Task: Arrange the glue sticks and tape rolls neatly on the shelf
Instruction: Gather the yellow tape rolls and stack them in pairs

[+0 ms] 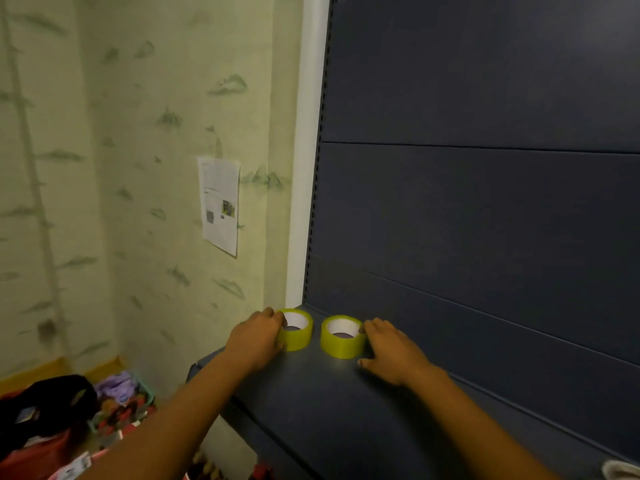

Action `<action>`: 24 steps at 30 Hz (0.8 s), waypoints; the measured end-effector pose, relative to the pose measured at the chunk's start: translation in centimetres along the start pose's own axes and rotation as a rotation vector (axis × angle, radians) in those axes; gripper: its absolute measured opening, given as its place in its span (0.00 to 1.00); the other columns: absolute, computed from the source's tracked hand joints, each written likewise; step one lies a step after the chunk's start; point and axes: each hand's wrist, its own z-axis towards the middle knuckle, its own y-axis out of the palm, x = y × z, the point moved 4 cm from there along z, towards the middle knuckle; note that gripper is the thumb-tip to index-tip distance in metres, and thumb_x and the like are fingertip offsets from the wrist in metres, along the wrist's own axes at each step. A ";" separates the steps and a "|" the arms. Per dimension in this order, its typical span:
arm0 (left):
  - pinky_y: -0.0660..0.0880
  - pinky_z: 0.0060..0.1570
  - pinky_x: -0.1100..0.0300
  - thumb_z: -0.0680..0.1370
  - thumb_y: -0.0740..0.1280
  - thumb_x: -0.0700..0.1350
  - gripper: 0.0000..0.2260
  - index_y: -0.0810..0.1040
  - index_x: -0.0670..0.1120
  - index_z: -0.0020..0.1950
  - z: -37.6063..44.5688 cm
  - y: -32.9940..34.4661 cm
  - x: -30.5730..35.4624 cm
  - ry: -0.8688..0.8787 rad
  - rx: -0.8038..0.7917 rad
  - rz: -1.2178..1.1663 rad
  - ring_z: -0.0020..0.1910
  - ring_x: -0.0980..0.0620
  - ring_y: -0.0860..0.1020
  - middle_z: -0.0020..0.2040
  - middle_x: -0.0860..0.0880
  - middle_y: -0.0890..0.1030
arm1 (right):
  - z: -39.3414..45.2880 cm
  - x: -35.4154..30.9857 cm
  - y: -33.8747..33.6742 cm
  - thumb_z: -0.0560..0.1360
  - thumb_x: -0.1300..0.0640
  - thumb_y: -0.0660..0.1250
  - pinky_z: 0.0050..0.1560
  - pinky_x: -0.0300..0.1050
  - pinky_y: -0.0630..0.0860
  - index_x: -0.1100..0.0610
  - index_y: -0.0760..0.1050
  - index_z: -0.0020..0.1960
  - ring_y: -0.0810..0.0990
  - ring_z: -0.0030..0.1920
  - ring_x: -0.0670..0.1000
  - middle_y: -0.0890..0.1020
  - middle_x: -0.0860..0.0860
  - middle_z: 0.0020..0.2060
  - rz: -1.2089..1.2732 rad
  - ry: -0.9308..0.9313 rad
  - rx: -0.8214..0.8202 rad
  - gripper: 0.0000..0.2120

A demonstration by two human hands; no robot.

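I am pinching the left yellow-green plastic tape roll [297, 330] with my left hand [257, 340], right hand [390, 351] spread beside its twin roll [343, 337] on the dark blue metal shelf [311, 403]; both seem light, rigid, best gripped across the rim.

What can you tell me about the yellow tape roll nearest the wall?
The left tape roll is a wide yellow-green ring with a white inner core, looking like glossy plastic tape on a cardboard core. It lies flat, hole upward, on the dark blue shelf near its left end, close to the back panel. The left hand grips its left side, fingers over the rim. A matching right roll sits beside it, with a small gap between them.
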 end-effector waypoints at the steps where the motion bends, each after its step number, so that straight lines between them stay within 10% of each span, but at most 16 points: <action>1: 0.74 0.54 0.52 0.78 0.64 0.50 0.19 0.69 0.49 0.68 1.1 0.3 -0.5 0.016 -0.003 0.002 0.61 0.46 0.72 0.63 0.47 0.72 | 0.9 -0.3 0.2 0.75 0.47 0.68 0.63 0.49 0.70 0.54 0.64 0.69 0.69 0.65 0.54 0.70 0.52 0.64 -0.009 0.008 -0.003 0.27; 24: 0.65 0.62 0.57 0.77 0.64 0.50 0.19 0.72 0.53 0.68 6.6 4.8 -3.2 0.407 -0.033 0.098 0.64 0.45 0.73 0.64 0.48 0.78 | 5.4 -4.0 5.1 0.79 0.60 0.59 0.68 0.48 0.62 0.49 0.62 0.75 0.67 0.68 0.55 0.73 0.52 0.67 -0.126 0.166 -0.007 0.26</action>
